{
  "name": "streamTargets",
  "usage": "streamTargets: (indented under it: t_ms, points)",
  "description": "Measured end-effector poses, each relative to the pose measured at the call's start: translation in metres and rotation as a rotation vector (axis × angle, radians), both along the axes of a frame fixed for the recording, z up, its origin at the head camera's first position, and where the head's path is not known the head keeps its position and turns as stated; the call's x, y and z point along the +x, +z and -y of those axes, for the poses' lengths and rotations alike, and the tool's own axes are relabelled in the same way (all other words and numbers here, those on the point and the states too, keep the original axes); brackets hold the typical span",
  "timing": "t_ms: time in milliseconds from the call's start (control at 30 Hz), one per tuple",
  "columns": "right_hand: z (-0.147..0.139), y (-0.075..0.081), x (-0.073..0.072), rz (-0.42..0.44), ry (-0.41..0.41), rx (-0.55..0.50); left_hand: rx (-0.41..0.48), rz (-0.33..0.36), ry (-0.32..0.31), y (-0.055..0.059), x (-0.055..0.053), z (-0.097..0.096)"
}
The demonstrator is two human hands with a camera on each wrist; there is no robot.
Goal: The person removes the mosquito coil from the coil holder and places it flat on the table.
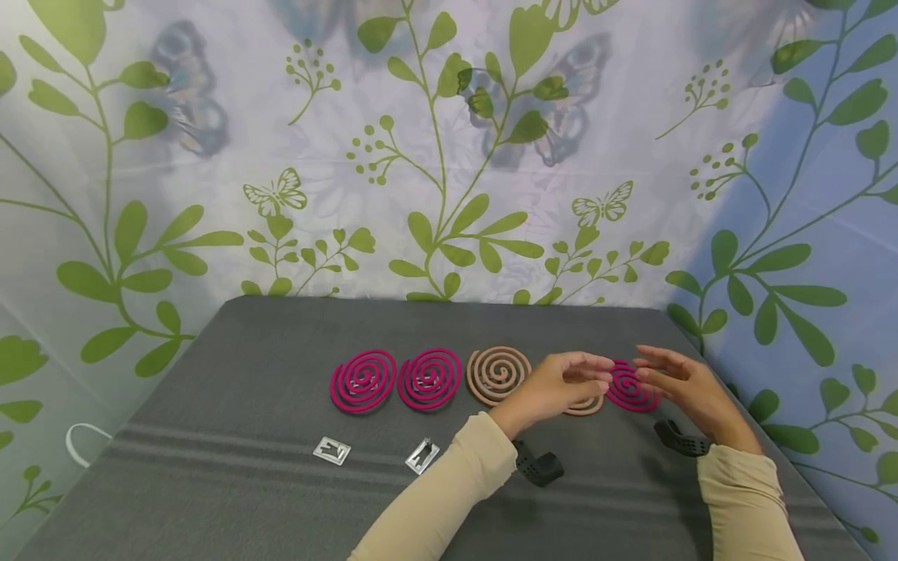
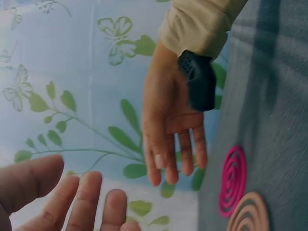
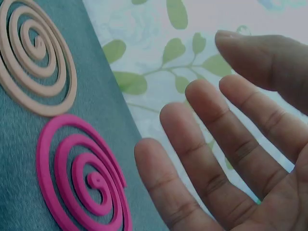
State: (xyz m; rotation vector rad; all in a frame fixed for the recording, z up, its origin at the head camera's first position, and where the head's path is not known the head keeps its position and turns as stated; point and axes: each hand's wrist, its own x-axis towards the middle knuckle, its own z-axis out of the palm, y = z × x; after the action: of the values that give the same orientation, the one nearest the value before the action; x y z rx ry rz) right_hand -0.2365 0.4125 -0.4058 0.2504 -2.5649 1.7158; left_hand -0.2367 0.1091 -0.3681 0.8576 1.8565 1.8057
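Observation:
Several mosquito coils lie in a row on the grey table. On the left are a magenta coil (image 1: pixel 362 407) and a second magenta coil (image 1: pixel 429 405); a glint of metal shows at each centre. A tan coil (image 1: pixel 484 382) follows, then another tan coil (image 1: pixel 585 407), partly hidden by my left hand (image 1: pixel 550 383). At the right end lies a magenta coil (image 1: pixel 631 396). Above it my right hand (image 1: pixel 687 389) is raised, palm inward, fingers loosely extended and holding nothing. My left hand hovers over the tan coils with relaxed fingers, also holding nothing.
One small metal coil stand (image 1: pixel 332 450) lies on the table (image 1: pixel 231 483) in front of the magenta coils, with a second stand (image 1: pixel 422 456) to its right. Leaf-patterned cloth (image 1: pixel 449 156) hangs behind the table. A white loop (image 1: pixel 76 446) shows beside the left edge.

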Motion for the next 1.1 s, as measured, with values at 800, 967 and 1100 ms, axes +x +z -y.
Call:
streamTargets:
  t_ms: [800,967,1100]
  points:
    - [0.049,0.007,-0.003,-0.136,0.05,0.0,-0.208,-0.371,-0.052,0.02,-0.005,0.07]
    - [0.057,0.006,-0.005,-0.161,0.074,0.043,-0.214,-0.401,-0.035,0.019,-0.008,0.087]
    - [0.065,0.005,-0.008,-0.178,0.111,0.061,-0.208,-0.373,-0.022,0.018,-0.012,0.1]
